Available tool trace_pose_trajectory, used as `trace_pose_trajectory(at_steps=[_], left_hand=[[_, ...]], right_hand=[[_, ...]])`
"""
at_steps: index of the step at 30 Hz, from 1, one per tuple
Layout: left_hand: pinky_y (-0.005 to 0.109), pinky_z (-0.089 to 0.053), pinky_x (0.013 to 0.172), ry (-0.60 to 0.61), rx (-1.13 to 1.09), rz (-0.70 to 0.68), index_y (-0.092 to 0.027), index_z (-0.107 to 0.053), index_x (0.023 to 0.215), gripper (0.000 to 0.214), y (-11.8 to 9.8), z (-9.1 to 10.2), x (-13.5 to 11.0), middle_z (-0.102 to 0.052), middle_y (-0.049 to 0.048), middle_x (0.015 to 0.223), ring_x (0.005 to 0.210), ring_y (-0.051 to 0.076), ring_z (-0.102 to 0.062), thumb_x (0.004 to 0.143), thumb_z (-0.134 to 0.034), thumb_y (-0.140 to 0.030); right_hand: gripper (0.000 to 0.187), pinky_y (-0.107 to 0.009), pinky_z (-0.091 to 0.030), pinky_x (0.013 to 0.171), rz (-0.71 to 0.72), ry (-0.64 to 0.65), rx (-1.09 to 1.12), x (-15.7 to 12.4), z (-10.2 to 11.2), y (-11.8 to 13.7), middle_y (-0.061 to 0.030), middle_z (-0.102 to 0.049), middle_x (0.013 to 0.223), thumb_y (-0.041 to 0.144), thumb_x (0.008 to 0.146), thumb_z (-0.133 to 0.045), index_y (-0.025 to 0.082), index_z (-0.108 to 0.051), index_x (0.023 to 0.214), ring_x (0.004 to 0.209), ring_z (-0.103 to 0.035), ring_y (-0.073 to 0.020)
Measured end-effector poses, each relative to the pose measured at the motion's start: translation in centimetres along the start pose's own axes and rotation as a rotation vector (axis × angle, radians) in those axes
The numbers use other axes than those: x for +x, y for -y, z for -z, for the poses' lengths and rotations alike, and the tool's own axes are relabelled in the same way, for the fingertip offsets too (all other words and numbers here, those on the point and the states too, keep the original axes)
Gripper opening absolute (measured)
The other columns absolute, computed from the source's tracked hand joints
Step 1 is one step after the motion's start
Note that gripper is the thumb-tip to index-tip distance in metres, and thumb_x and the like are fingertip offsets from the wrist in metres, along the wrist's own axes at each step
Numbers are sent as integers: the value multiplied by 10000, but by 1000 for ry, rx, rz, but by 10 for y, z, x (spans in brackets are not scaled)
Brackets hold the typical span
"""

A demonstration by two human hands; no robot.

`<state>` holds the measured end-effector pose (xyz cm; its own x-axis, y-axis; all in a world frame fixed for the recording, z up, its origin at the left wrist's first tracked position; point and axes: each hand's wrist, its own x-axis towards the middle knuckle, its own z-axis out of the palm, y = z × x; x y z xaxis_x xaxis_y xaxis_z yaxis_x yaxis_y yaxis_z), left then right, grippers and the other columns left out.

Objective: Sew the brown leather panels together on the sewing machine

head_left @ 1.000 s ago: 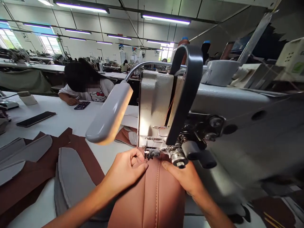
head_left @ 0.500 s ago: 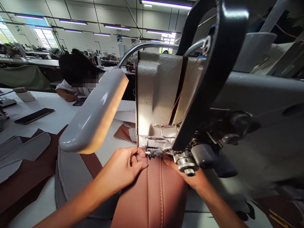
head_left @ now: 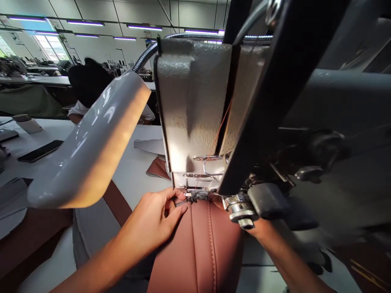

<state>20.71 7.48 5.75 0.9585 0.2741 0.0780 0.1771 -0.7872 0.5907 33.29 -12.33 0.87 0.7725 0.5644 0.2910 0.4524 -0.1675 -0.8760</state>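
A brown leather-like panel (head_left: 174, 252) with a seam and a line of pale stitching runs under the sewing machine (head_left: 201, 101). At the panel's left edge, close to the presser foot, my left hand (head_left: 155, 215) is closed, thumb and forefinger gripping the material. My right hand (head_left: 258, 228) rests at the panel's right side. Most of its fingers are hidden behind the machine's metal parts, and only a fingertip shows by the stitching. Reddish thread (head_left: 224, 118) comes down the machine head towards the needle area, where dark fuzzy lint (head_left: 198, 196) sits.
A lit lamp (head_left: 88, 142) on a bendable neck hangs left of the machine head. Grey and brown cut pieces (head_left: 97, 228) lie on the white table (head_left: 125, 175). A phone (head_left: 41, 150) and a lidded cup (head_left: 27, 123) stand farther left. Across the table sits another person (head_left: 88, 83).
The view has come closer to the machine, so the lamp looks larger and covers the other person's hands. Both my hands stay at nearly the same places on the panel.
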Motion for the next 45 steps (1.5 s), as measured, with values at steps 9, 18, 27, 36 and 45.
trace_pose_trajectory(at_steps=[9, 18, 27, 36, 45], left_hand=[[213, -268, 446, -2, 107, -22, -202, -413, 592, 207, -3, 3, 3, -427, -59, 471, 437, 109, -438, 781, -489, -235], [216, -278, 471, 72, 115, 22, -197, -408, 591, 189, -7, 8, 17, -479, -42, 510, 476, 116, -455, 771, -465, -208], [241, -216, 455, 127, 177, 47, -203, -346, 510, 328, -16, 13, 16, -425, -41, 414, 410, 119, -395, 796, -485, -284], [239, -232, 455, 91, 159, 32, -198, -421, 596, 211, -13, 11, 19, -484, -35, 468, 438, 132, -437, 776, -504, -270], [215, -440, 479, -46, -132, 25, -239, -441, 1129, 339, 23, -22, -67, -548, -62, 573, 521, 145, -560, 844, -428, -421]], right_hand=[[231, -327, -528, 538, 36, -34, -120, 5, -6, -12, -14, -579, 530, 456, 740, -559, 241, -629, 692, 507, -564, -192], [213, -355, -519, 695, -15, -41, -284, 17, -8, -6, -42, -603, 542, 363, 704, -636, 211, -604, 558, 693, -622, -236], [375, -371, -502, 720, -33, -36, -285, 11, -9, 5, -45, -620, 572, 478, 721, -586, 220, -551, 451, 753, -638, -254], [250, -458, -412, 924, -160, -46, -103, 15, -11, -1, -48, -598, 561, 402, 598, -714, 219, -586, 488, 887, -602, -302], [383, -343, -518, 747, -336, 56, 408, -43, -16, -19, -84, -667, 845, 518, 726, -575, 157, -623, 845, 785, -632, -218]])
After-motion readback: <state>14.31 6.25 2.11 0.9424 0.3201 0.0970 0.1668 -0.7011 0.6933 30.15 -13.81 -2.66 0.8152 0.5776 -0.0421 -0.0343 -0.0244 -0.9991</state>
